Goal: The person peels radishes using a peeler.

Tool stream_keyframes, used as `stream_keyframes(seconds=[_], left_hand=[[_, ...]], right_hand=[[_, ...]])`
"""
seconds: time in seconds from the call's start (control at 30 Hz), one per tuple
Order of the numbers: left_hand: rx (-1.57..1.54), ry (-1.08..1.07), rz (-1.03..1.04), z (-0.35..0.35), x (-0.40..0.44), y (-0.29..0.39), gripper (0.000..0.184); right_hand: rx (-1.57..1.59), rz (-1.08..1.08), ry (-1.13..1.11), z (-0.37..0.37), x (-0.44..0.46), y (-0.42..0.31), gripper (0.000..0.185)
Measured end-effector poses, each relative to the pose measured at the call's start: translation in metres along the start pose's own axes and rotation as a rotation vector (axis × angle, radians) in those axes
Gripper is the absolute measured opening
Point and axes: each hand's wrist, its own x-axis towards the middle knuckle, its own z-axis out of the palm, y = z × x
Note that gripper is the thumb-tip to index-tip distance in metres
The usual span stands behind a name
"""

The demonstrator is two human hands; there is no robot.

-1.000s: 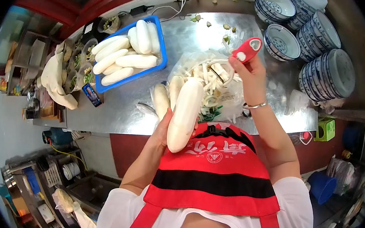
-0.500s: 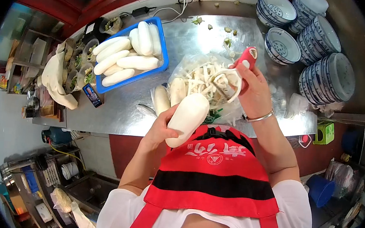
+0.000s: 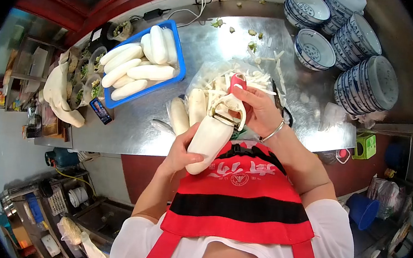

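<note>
A thick white radish (image 3: pixel 209 146) is gripped near its lower end by my left hand (image 3: pixel 183 149), tilted up and away from the apron. My right hand (image 3: pixel 260 112) is closed round the red handle of a peeler (image 3: pixel 238 85). The peeler's wide white head and blade lie at the far end of the radish. Beyond both hands, pale peelings (image 3: pixel 216 82) fill a clear plastic bag. Two more radishes (image 3: pixel 197 105) lie at the bag's left side, beside my left hand.
A blue tray (image 3: pixel 183 72) of peeled white radishes stands at the left on the metal table (image 3: pixel 131 136). A phone (image 3: pixel 101 111) leans near cups of greens. Patterned bowls (image 3: pixel 315 50) are stacked at the right. Scraps lie along the back.
My right hand has brought the peeler down and left onto the far end of the radish. The radish has shifted slightly lower. Strips of peel now lie on the table behind the bag.
</note>
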Motion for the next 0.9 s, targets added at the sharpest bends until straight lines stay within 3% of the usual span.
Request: stream_keyframes(seconds=[0.5,0.57,0.63,0.67,0.7,0.73,0.83,0.9], left_hand=[[-0.103,0.057,-0.118,-0.011,-0.018,-0.025,0.096],[-0.08,-0.021,-0.033,-0.016,-0.025,-0.025,0.1],[-0.061,-0.085,0.076,-0.023,-0.024,-0.009,0.1],[-0.053,-0.114,0.201,-0.018,-0.024,0.001,0.1],[-0.013,0.061,0.104,-0.011,-0.024,0.023,0.098],[-0.008,0.117,0.105,-0.013,-0.019,0.023,0.097],[0.181,0.158,0.171,-0.024,-0.002,0.016,0.09],[0.367,0.157,0.301,-0.015,0.002,0.023,0.084]], right_hand=[[-0.116,0.138,0.031,-0.054,0.034,0.033,0.021],[-0.548,-0.139,0.268,-0.093,0.054,0.053,0.019],[-0.494,-0.011,0.332,-0.142,0.054,0.057,0.021],[-0.732,-0.108,0.337,-0.15,0.058,0.064,0.023],[-0.961,-0.21,0.335,-0.152,0.057,0.072,0.024],[-0.994,-0.232,0.29,-0.129,0.049,0.063,0.03],[-0.942,-0.288,0.329,-0.125,0.054,0.051,0.031],[-0.524,-0.082,0.245,-0.099,0.039,0.034,0.034]])
